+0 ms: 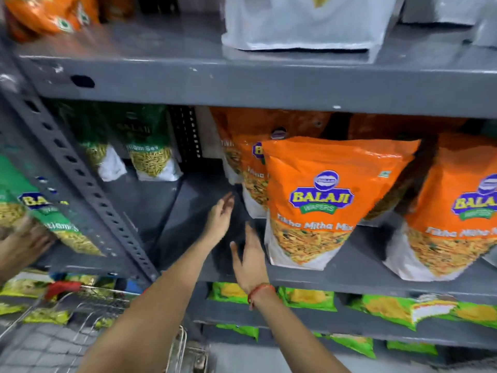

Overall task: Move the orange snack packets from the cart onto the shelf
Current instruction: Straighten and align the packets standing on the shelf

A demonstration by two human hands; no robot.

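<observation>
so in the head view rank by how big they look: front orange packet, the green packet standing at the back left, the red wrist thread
1. Front orange packet, by far the largest.
2. Green packet, smaller, though it stands further back, so its true size may be close.
3. Red wrist thread, smallest.

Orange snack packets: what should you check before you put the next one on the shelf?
1. Both hands free: ok. The left hand and right hand are open and hold nothing.
2. Bare spot on the shelf: ok, there is dark empty space left of the front orange packet.
3. Front orange packet standing upright: ok.
4. The orange packet to its right upright: ok, though partly cut off at the edge.
5. More orange packets in the cart: cannot tell, only yellow-green packs show near it.
6. Another person's hand on the green packet at the far left: ok, it is apart from the spot.
</observation>
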